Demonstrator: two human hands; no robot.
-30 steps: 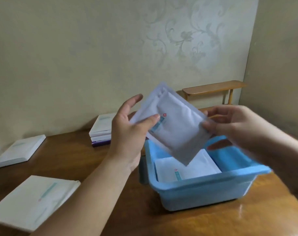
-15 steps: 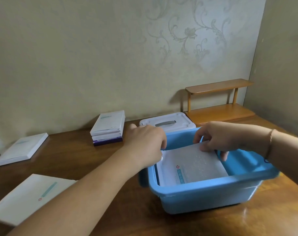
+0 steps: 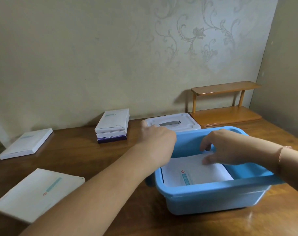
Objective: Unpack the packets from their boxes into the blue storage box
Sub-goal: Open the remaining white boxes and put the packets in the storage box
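I read the right grip (image 3: 224,147) inside the blue storage box (image 3: 212,200), fingers bent down, tips touching the top white packet (image 3: 195,171) lying flat in there; can't tell if it pinches it. Left grip (image 3: 159,142) sits over the box's left rim, knuckles up, fingers hidden, so state unreadable. Left of that grip on the counter (image 3: 80,159): stack of boxes (image 3: 112,125), 2 single boxes; white lid (image 3: 175,122) just beyond.

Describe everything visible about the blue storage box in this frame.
The blue storage box is a light blue, plastic-looking rectangular tub with a rolled rim, standing upright and lidless on the wooden table. White packets lie flat inside. The right hand reaches in, fingers on the top packet; the left hand is at its far left corner.
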